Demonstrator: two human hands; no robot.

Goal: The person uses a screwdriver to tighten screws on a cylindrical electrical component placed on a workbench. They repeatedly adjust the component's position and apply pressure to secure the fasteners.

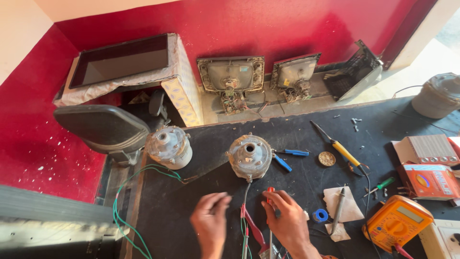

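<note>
My left hand (pixel 211 221) rests on the black tabletop (pixel 201 153), fingers loosely curled near thin wires (pixel 245 211) that run from a round grey motor (pixel 249 156). My right hand (pixel 286 218) sits just right of those wires, its fingertips pinching a small red-tipped piece (pixel 270 190). A red-handled tool (pixel 255 233) lies between my two hands. The motor stands upright just beyond both hands.
A second motor (pixel 168 147) sits at the table's left edge with green wires (pixel 125 225) hanging down. Blue pliers (pixel 287 157), a yellow-handled screwdriver (pixel 340 148), a soldering iron (pixel 339 206), an orange multimeter (pixel 397 221), a blue tape roll (pixel 320 216) and boxes (pixel 426 165) lie right. Old tube sets (pixel 231 76) stand behind.
</note>
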